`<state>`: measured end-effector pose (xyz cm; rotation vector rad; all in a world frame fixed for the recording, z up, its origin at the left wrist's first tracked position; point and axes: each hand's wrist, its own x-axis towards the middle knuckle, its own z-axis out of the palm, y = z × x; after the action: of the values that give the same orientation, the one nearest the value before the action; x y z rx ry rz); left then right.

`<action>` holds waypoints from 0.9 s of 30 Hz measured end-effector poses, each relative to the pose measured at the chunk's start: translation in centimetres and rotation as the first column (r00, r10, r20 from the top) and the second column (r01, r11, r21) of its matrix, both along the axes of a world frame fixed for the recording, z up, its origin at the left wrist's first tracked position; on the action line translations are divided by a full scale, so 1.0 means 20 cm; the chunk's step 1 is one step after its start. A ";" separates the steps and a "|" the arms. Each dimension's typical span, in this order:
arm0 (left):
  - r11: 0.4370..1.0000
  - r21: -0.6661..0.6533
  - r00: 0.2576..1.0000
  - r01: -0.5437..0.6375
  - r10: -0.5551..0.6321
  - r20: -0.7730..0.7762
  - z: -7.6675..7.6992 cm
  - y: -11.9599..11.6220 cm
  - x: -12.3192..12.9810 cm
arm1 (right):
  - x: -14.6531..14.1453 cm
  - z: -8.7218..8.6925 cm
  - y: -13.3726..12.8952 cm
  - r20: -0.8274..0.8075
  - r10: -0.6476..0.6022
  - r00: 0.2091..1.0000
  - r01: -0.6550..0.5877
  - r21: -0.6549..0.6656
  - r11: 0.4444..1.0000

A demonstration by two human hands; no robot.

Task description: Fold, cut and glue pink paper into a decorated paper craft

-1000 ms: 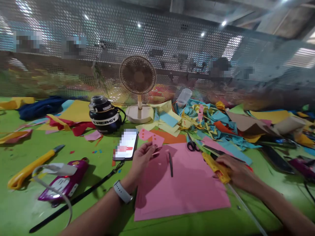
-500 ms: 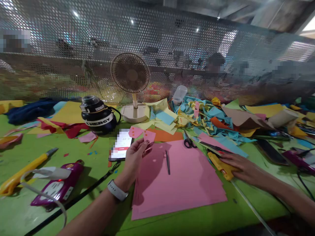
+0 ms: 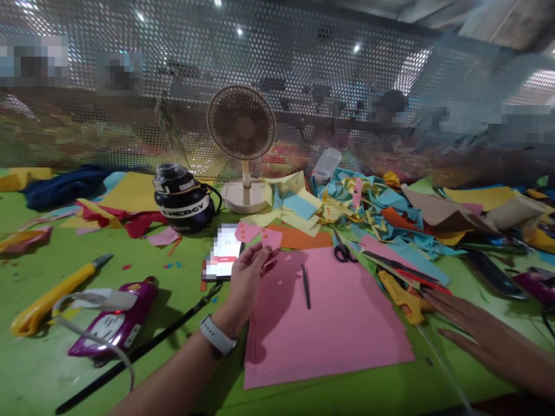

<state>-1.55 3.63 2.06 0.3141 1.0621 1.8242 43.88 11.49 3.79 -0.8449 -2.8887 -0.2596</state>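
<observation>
My left hand (image 3: 251,274), wearing a watch with a pale strap, pinches a small pink paper piece (image 3: 272,237) with orange dots. A second dotted pink part (image 3: 247,232) shows beside it; whether the two are joined I cannot tell. Below lies a stack of pink paper sheets (image 3: 329,329) with tweezers (image 3: 306,286) on top. My right hand (image 3: 472,326) is open, fingers stretched, just right of the yellow glue gun (image 3: 403,297). Past its fingertips lies a long dark tool with red handles (image 3: 405,268). Black-handled scissors (image 3: 343,252) rest at the stack's far edge.
A lit phone (image 3: 223,254), a black jug (image 3: 184,199) and a small fan (image 3: 245,196) stand behind. Paper scraps (image 3: 368,196) heap at the back right. To the left are a yellow cutter (image 3: 60,294) and a purple device (image 3: 115,318) with a white cable.
My right hand has drawn away rightward from the glue gun and the red-handled tool, now uncovered. My left hand keeps its pinch on the pink paper. The whole view has shifted slightly.
</observation>
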 end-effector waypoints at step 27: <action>0.997 -0.046 0.996 -0.067 0.070 0.058 -0.01 0.01 0.02 | -1.39 -0.08 -0.02 -0.184 -0.469 0.864 0.270 -0.618 0.739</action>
<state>-1.24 3.77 1.83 0.1981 1.0815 1.8568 16.11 11.09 2.24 -1.4107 -2.4505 0.7101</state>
